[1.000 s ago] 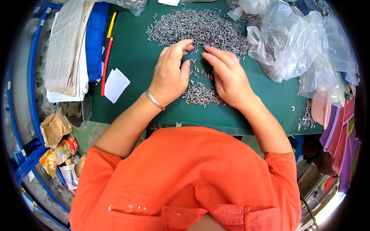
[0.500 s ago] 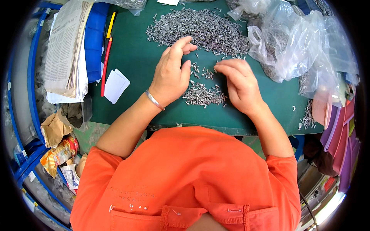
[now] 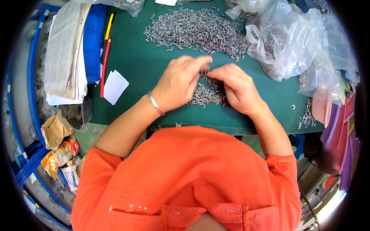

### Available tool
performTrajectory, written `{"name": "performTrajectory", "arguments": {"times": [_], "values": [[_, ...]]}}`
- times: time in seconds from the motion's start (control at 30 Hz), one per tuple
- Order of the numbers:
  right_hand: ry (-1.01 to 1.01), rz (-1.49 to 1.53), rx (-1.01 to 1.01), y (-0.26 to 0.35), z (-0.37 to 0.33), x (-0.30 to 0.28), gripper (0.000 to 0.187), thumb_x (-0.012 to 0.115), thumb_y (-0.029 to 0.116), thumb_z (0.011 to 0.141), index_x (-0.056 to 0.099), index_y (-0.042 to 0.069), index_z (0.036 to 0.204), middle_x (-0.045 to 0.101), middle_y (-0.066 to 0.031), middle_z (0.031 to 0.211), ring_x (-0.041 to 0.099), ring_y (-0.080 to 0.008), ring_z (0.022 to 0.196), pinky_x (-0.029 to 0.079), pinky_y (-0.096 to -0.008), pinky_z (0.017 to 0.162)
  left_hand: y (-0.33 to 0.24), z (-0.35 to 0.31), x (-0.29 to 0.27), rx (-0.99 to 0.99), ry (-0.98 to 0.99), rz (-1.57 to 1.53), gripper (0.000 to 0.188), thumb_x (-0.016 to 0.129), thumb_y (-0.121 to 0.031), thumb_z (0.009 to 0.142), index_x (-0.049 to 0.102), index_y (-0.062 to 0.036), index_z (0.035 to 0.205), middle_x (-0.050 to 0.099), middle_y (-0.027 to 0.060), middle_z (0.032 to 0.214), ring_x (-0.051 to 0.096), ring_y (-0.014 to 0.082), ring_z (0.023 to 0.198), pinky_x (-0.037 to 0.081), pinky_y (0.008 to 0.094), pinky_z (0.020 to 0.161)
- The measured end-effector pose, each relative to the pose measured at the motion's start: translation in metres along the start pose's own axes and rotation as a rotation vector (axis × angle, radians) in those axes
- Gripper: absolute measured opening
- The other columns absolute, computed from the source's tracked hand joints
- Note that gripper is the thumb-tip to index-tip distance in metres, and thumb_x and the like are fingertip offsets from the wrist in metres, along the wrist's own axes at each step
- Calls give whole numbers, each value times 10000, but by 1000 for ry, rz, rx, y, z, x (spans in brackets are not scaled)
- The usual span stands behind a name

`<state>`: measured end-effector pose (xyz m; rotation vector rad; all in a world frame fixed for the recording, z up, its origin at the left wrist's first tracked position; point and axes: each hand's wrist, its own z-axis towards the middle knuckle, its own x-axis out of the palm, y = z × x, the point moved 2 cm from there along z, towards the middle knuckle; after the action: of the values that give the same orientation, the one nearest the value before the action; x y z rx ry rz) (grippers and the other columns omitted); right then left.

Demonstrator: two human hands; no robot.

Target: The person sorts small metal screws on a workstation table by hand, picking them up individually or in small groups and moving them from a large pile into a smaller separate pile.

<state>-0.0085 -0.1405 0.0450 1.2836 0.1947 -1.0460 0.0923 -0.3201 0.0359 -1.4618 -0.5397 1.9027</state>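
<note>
Left hand (image 3: 179,82) and right hand (image 3: 237,86) meeting at frame centre, fingertips pinching small metal parts over small heap (image 3: 206,96) on green mat (image 3: 138,65). Sorting step seemingly underway; next move needing fine grip. Big pile (image 3: 196,30) lying upper centre.

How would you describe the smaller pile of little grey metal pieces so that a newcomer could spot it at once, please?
Start at the green mat covering the table. The small heap of grey metal pieces lies near its front edge, between the left hand and right hand. Unlike the big spread-out pile behind, it is compact and partly covered by fingers.
</note>
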Motion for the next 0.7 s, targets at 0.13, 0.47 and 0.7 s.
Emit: {"name": "performTrajectory", "arguments": {"times": [0.13, 0.47, 0.7], "values": [[-210, -196, -11, -8, 8, -3, 394, 572, -115, 735, 669, 12, 1096, 662, -162, 1130, 623, -369, 1029, 522, -426, 883, -4, 1, 2, 68, -137, -8, 552, 608, 84, 826, 521, -12, 1362, 648, 161, 1218, 609, 350, 1114, 465, 412, 979], [-251, -320, 22, -13, 7, -11, 366, 589, -100, 732, 681, 7, 1070, 663, -161, 1167, 614, -375, 1075, 508, -434, 936, -1, 1, -4, -71, -81, -88, 567, 620, 90, 836, 500, -15, 1380, 659, 148, 1238, 605, 310, 1170, 457, 385, 1006], [-280, -191, 52, -15, -8, -10, 454, 535, -149, 749, 656, 6, 1158, 683, -168, 1139, 634, -369, 1068, 498, -438, 964, -2, 14, 7, 51, -97, 26, 588, 611, 92, 835, 485, -12, 1400, 633, 140, 1311, 593, 314, 1198, 449, 397, 1027]]}}
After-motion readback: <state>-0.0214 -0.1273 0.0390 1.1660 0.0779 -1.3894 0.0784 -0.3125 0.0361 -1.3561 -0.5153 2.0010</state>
